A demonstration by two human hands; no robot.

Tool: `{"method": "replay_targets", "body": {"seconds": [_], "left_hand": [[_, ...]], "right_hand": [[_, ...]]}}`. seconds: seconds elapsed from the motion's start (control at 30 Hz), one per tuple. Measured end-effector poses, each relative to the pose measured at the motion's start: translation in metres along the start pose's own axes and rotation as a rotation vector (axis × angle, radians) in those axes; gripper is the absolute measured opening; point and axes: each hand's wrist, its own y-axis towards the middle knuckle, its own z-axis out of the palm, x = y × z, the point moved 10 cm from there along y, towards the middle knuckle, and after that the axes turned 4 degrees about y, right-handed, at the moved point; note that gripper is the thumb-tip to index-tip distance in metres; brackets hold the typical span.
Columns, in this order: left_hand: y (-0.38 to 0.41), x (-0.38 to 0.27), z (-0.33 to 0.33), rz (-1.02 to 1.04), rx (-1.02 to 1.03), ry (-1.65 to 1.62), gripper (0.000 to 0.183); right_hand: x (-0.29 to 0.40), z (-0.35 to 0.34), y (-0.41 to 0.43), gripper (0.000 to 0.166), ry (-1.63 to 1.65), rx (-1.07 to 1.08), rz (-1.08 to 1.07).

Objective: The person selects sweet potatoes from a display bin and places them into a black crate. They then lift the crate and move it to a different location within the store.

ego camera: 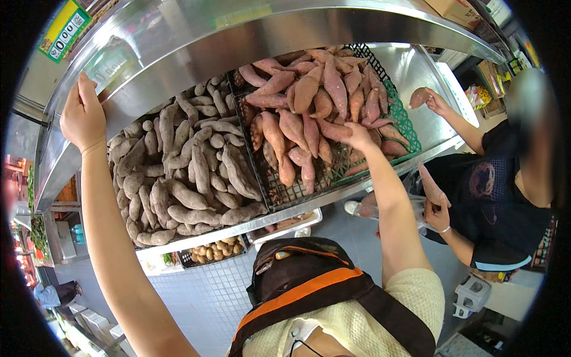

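My right hand grips a reddish sweet potato low over a heap of the same kind. The heap fills much of a black plastic crate, and a green plastic mesh lines its right end. My left hand is raised at the far left, curled over the edge of a stainless steel shelf; part of its fingers is hidden. Between my arms, grey-brown, soil-dusted tubers, perhaps purple yams, are piled to the left of the sweet potatoes.
On the right a person in a black shirt holds a sweet potato in one hand, another and a clear plastic bag in the other. Below the stand sits a crate of potatoes. A black and orange bag hangs on my chest.
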Motion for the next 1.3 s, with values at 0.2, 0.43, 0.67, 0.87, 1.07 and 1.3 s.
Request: {"method": "replay_targets", "body": {"seconds": [0.2,0.43,0.67,0.87,1.07,1.3], "left_hand": [[0.003,0.004,0.004,-0.043,0.028,0.006,0.040],[0.006,0.013,0.009,-0.065,0.081,0.070,0.039],[0.006,0.022,0.010,-0.069,0.069,0.045,0.043],[0.004,0.022,0.012,-0.110,0.084,0.013,0.042],[0.001,0.013,0.014,-0.084,0.065,-0.088,0.044],[0.004,0.014,0.013,-0.074,0.065,-0.039,0.044]], "right_hand": [[0.012,0.002,-0.025,0.057,-0.099,-0.147,-0.078],[-0.032,0.001,-0.037,0.041,0.793,-0.086,0.041],[-0.075,-0.054,-0.046,0.039,-0.126,-0.312,0.188],[-0.103,-0.040,-0.047,0.071,-0.026,-0.136,0.505],[-0.126,0.014,-0.045,0.023,1.088,-0.108,0.713],[-0.073,0.032,-0.105,0.027,1.755,-0.105,0.551]]}}
